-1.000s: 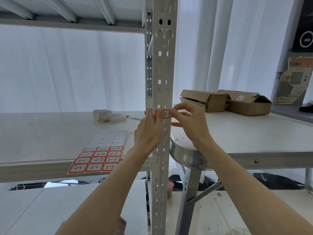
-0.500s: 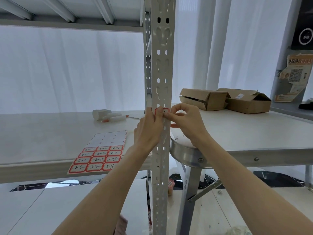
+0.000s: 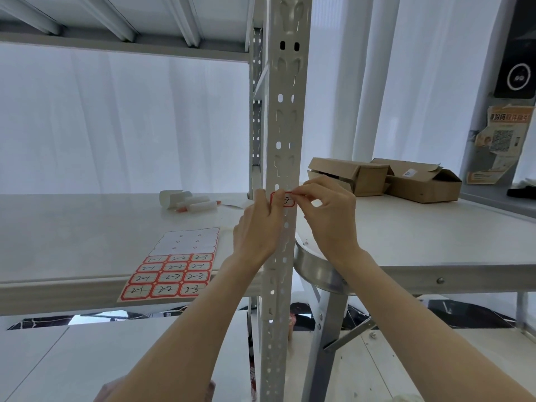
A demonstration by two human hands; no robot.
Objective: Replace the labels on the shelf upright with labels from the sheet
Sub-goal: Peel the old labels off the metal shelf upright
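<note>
A perforated grey shelf upright [image 3: 285, 117] runs down the middle of the view. A small red-bordered label [image 3: 287, 200] with handwriting sits on its front face at shelf height. My left hand [image 3: 258, 227] presses a thumb on the label's left part, fingers wrapped around the upright. My right hand [image 3: 330, 216] pinches the label's upper right edge between thumb and forefinger. The label sheet [image 3: 177, 266] lies on the shelf board to the left; its top rows are blank backing, and the lower rows hold red-bordered handwritten labels.
A white roll and marker pens [image 3: 188, 200] lie further back on the shelf board [image 3: 72, 227]. Right of the upright stands a white table [image 3: 420, 242] with two open cardboard boxes [image 3: 385, 179]. A paper notice [image 3: 499, 143] hangs at far right. A lower shelf shows below.
Both hands stayed at the label on the upright. The right fingers shifted from covering the label to pinching its upper right edge, so the label shows more.
</note>
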